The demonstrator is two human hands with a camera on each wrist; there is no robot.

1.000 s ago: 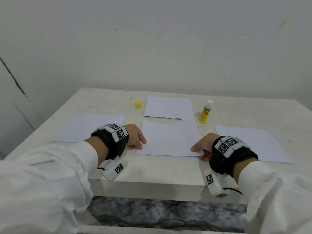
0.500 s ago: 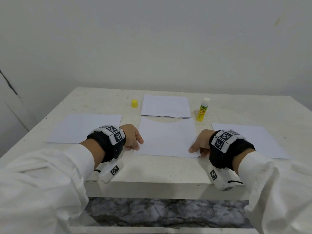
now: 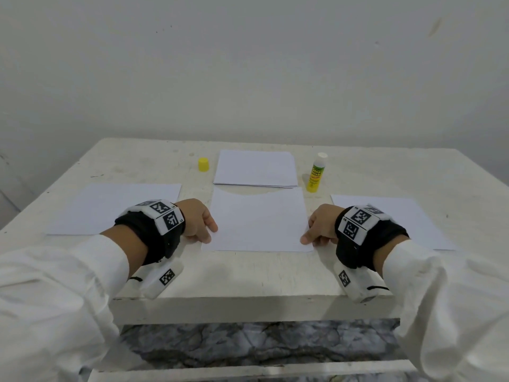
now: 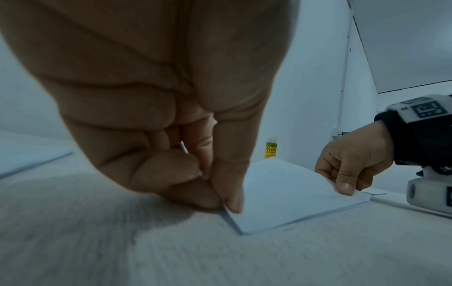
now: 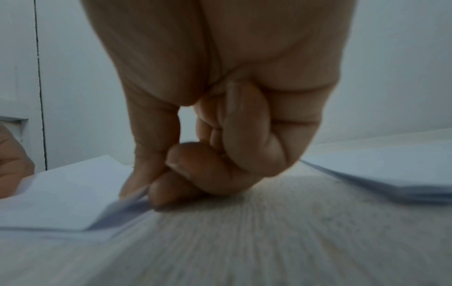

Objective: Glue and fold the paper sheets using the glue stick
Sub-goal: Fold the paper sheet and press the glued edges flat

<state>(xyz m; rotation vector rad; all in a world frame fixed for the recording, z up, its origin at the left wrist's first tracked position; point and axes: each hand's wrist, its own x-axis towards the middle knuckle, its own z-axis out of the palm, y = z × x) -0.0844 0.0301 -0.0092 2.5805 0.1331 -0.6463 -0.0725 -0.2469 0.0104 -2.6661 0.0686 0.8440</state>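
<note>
Both hands pinched the near corners of the middle paper sheet: the left hand held the near-left corner between thumb and curled forefinger, and the right hand held the near-right corner the same way, that corner lifted slightly off the table. In the left wrist view the thumb lay on top of the sheet's edge. The sheet lay close to the table's near edge, with a bare strip of tabletop between them. Its far edge ended just short of a stack of paper farther back. Just right of that stack stood the glue stick, upright and uncapped, near the sheet's far-right corner but apart from it. Its yellow cap sat left of the stack. A single sheet lay to the far left beyond the left wrist, another sheet to the right beyond the right wrist, each apart from the middle one. Bare tabletop ran behind the stack to the wall.
</note>
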